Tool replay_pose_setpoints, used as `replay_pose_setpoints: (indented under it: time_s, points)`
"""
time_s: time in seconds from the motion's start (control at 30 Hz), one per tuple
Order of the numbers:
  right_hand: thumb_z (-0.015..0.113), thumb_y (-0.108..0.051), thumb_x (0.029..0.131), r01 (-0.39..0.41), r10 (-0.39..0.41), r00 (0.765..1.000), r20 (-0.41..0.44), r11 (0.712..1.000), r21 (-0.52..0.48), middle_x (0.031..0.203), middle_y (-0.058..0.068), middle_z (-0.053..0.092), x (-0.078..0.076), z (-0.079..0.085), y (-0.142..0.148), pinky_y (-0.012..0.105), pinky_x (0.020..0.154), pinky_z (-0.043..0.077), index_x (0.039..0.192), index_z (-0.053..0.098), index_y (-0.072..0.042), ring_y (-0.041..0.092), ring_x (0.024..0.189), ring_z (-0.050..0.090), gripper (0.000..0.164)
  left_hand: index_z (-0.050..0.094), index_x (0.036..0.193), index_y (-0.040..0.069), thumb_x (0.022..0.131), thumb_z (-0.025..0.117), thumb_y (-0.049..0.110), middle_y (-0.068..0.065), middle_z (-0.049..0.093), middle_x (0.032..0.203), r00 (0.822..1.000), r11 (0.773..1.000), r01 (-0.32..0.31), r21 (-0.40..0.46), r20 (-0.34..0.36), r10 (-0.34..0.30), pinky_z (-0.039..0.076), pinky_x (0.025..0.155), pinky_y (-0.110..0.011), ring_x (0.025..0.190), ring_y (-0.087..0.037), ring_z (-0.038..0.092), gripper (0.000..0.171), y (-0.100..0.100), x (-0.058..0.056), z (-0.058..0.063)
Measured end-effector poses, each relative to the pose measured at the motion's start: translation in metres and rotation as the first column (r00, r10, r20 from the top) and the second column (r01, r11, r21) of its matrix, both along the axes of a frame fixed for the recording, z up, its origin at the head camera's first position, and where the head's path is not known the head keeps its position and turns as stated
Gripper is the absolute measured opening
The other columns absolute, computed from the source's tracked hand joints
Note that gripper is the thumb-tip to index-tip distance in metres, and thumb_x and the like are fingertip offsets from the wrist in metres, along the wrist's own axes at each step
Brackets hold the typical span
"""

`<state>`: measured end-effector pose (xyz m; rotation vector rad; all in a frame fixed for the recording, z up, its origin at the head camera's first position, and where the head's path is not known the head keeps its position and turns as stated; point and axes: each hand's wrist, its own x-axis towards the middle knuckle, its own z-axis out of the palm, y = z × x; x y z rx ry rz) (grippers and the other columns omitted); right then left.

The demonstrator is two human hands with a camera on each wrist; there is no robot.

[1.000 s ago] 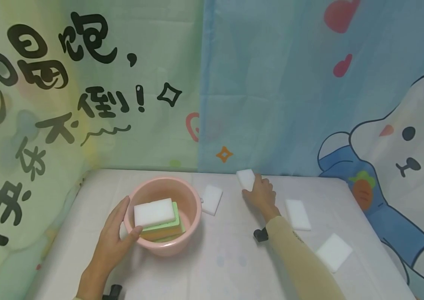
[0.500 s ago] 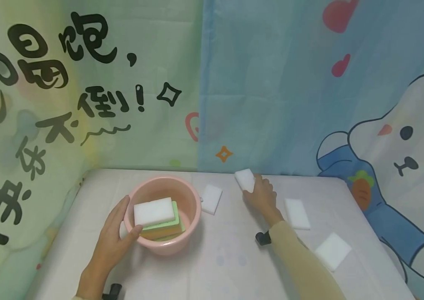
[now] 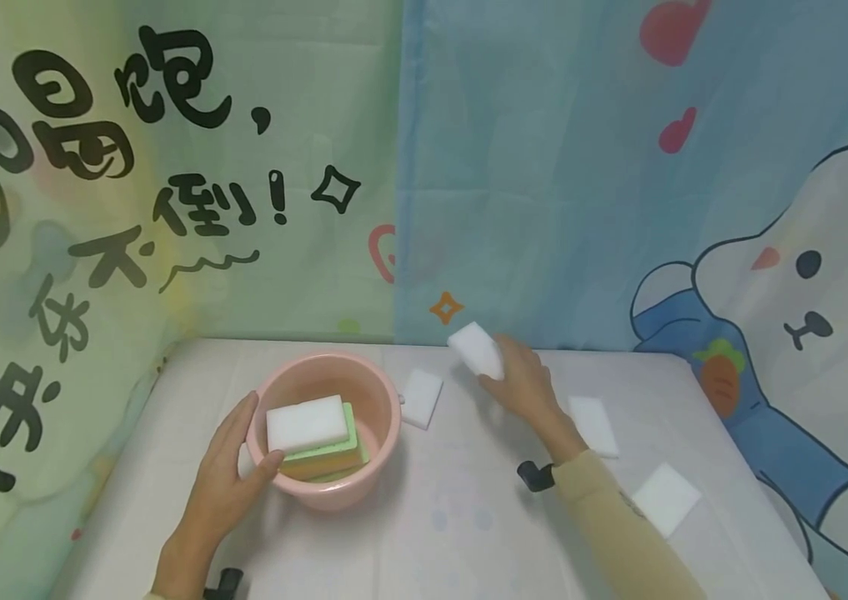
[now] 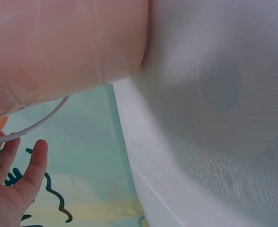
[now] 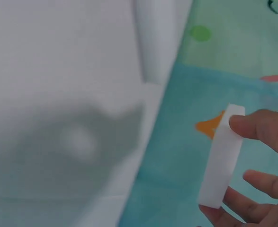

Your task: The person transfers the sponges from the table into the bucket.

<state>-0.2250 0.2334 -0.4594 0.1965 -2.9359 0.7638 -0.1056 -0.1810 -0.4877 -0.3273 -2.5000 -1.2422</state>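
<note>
My right hand (image 3: 524, 383) pinches a white sponge block (image 3: 476, 348) between thumb and fingers, raised above the back of the table. In the right wrist view the sponge (image 5: 222, 158) is seen edge-on, thumb at one end and fingertips at the other. My left hand (image 3: 224, 479) rests along the left side of a pink bucket (image 3: 382, 454), its fingers fairly straight and its thumb at the rim. In the left wrist view those fingers (image 4: 32, 172) lie by the bucket's thin handle (image 4: 39, 122). Inside the bucket, a white sponge (image 3: 307, 423) lies on green-and-yellow sponges (image 3: 326, 458).
One flat white sponge (image 3: 422, 398) lies just right of the bucket. Another white sponge (image 3: 594, 425) lies beyond the right wrist, and a further one (image 3: 666, 498) nearer the front right. Printed curtains (image 3: 514, 208) rise behind the white-covered table (image 3: 439, 550).
My right hand has lifted the white sponge off the back of the table and shifted slightly left with it. The left hand and the bucket have stayed in place.
</note>
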Motion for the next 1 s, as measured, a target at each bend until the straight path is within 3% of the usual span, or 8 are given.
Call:
replay_pose_setpoints:
  time_s: [0.43,0.7,1.0]
  points:
    - [0.077,-0.015,0.087,-0.231,0.232,0.971,-0.058,0.973,0.027,0.142,0.024,0.050,0.021,0.053,-0.024,0.058,0.102,0.041,0.144,0.046,0.003,0.042,0.129,0.046,0.067,0.032,0.158,0.013,0.090,0.071,0.026,-0.012,0.035,0.158,1.000,1.000,-0.002,-0.002,0.009,0.002,0.032,0.107,-0.067,0.143,-0.036,0.032,0.079,-0.001,0.000,-0.002]
    - [0.077,-0.015,0.087,-0.374,0.376,0.925,-0.065,0.927,0.035,0.142,0.019,0.052,0.027,0.076,-0.046,0.055,0.106,0.038,0.144,0.048,0.000,0.038,0.131,0.046,0.065,0.032,0.157,0.011,0.091,0.072,0.026,-0.011,0.036,0.158,1.000,1.000,-0.001,0.001,-0.003,0.001,0.032,0.107,-0.067,0.143,-0.036,0.032,0.079,-0.001,-0.001,-0.003]
    - [0.073,-0.017,0.089,-0.500,0.499,0.866,-0.023,0.866,-0.003,0.144,0.011,0.052,0.027,0.089,-0.074,0.056,0.108,0.035,0.144,0.050,-0.005,0.033,0.133,0.045,0.061,0.033,0.157,0.009,0.090,0.072,0.025,-0.012,0.036,0.158,1.000,1.000,-0.008,-0.005,0.000,0.008,0.032,0.107,-0.067,0.143,-0.036,0.032,0.079,-0.001,-0.001,-0.003]
